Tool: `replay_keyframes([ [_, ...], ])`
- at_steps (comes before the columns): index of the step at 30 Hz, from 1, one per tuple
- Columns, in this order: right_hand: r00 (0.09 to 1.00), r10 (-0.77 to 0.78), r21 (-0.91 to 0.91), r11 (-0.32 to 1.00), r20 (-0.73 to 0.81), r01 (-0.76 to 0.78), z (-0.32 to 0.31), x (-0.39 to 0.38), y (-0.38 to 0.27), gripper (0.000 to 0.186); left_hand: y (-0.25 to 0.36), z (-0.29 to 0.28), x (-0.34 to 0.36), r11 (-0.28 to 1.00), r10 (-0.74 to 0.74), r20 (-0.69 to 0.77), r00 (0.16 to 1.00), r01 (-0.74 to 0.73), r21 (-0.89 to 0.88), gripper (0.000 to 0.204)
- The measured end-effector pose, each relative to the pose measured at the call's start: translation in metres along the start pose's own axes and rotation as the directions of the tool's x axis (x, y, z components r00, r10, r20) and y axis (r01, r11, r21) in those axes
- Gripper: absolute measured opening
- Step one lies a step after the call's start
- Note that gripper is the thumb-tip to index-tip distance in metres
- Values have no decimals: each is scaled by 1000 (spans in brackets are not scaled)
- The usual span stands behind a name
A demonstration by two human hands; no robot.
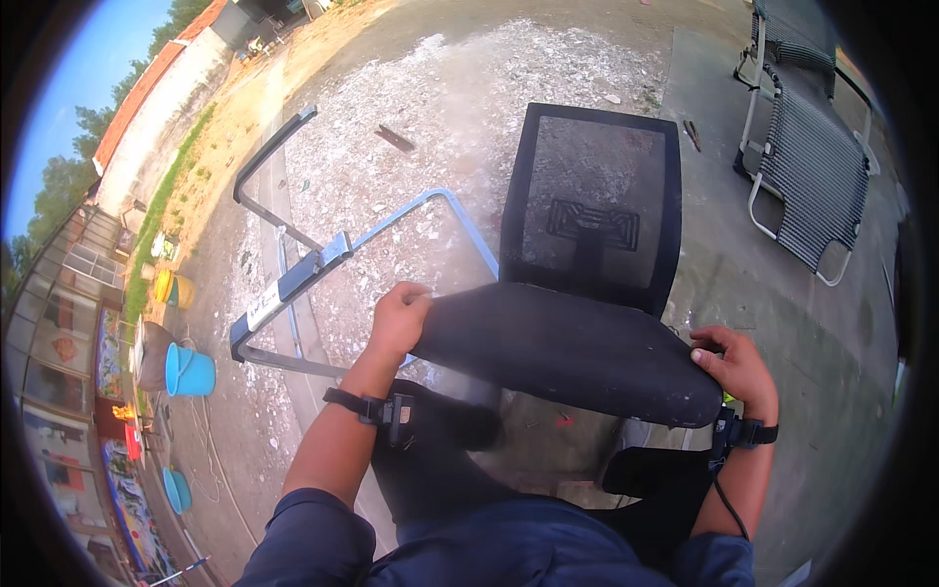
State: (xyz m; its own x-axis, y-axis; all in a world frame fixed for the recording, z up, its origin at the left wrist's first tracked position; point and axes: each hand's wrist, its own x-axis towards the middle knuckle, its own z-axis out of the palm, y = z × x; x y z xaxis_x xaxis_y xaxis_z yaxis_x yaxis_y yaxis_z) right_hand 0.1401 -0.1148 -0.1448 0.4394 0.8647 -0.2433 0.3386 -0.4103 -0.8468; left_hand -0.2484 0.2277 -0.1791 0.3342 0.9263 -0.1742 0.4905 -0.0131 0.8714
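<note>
In front of my lap a black padded chair seat (558, 347) lies across, seen from above with its right end lower. My left hand (399, 318) is closed on its left end, fingers bent at the edge. At the right end my right hand (736, 364) grips the rim, thumb on top and fingers curled. Just beyond the seat rises a black mesh chair backrest (592, 205) with a dark lumbar piece. Whether seat and backrest are joined is hidden. Both wrists wear black straps with small devices.
To the left lies a bent metal chair frame (430, 201) beside a black armrest-like frame (284, 279). A striped folding lounger (817, 161) stands at the far right. Blue buckets (189, 370) stand far left. Pale chips litter the concrete; a rusty metal strip (394, 138) lies among them.
</note>
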Motion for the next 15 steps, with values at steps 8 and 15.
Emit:
replay_keyframes([
  [8, 997, -30, 171, 985, 75, 16, -6, -3, -1, 43, 10, 5, 10, 999, 8, -12, 1000, -8, 34, 20],
  [15, 987, -106, 279, 958, 121, 68, -5, -4, -2, 58, 4, 3, 23, 998, 45, -27, 999, -44, 49, 19],
])
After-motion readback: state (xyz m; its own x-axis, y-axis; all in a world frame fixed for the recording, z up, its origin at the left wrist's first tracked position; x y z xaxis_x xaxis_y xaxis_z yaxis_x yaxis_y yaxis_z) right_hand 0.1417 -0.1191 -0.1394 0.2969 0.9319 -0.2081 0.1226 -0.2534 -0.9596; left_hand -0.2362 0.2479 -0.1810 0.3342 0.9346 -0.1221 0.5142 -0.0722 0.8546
